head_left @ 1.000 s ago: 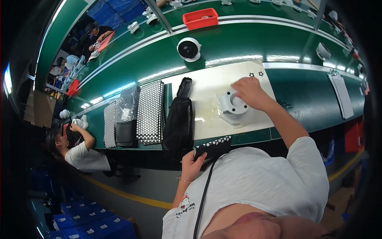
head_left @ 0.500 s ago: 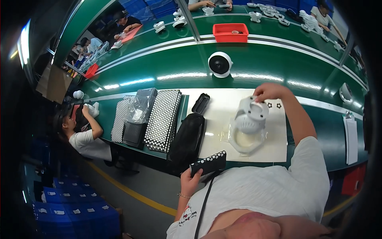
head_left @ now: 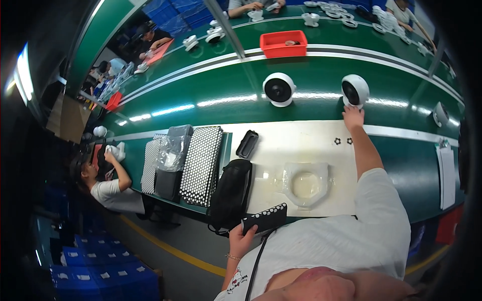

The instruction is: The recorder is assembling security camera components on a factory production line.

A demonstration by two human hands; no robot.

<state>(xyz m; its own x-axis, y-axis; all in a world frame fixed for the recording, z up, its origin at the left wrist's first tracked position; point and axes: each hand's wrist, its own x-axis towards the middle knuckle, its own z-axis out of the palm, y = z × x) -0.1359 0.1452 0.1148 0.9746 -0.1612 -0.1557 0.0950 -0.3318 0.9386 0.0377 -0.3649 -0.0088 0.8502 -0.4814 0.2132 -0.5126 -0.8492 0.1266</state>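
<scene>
My right hand reaches far forward and grips the base of a white round device with a black front, upright at the green conveyor belt. To its left, a matching white device stands on the belt. Low in front of me, my left hand is closed on a black sheet with white dots. A white ring-shaped holder is taped to the cream board, with nothing seated in it. Two small dark flower-shaped pieces lie on the board.
Stacks of dotted sheets, a clear plastic bag, a black pouch and an open black case lie left. A red bin stands beyond the belt. A clipboard lies right. Several co-workers sit around.
My right hand has carried the white device from the taped holder forward to the belt, turned so its black front shows. My left hand still holds the dotted sheet.
</scene>
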